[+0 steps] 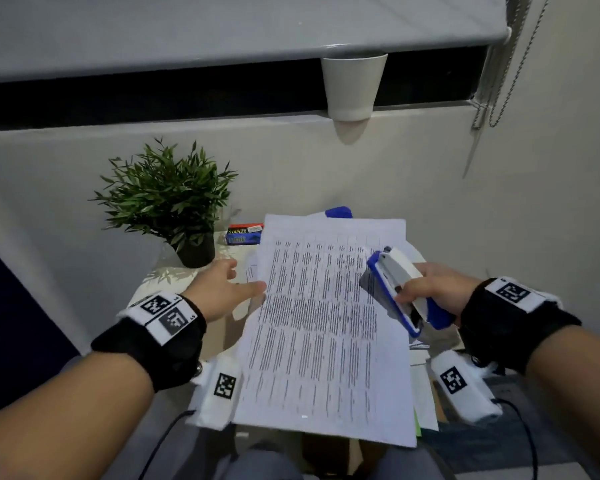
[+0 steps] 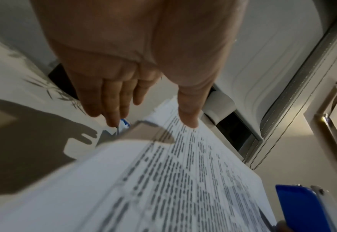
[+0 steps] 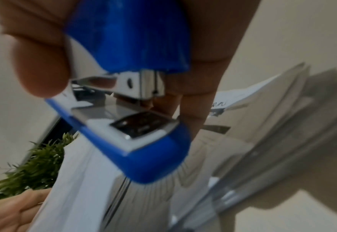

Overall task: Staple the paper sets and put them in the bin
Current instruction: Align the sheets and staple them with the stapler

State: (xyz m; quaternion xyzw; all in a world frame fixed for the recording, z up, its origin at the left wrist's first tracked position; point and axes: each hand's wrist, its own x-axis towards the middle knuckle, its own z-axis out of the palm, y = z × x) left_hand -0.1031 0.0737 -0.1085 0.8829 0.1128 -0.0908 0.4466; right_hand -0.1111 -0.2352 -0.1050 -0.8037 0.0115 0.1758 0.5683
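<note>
The paper set [image 1: 326,323] fills the frame's centre, lifted and pinched at its left edge by the left hand [image 1: 222,289]. At centre right the right hand [image 1: 430,289] grips the stapler [image 1: 395,289], poised beside the sheets; stapling looks undone, and no bin is visible.
</note>
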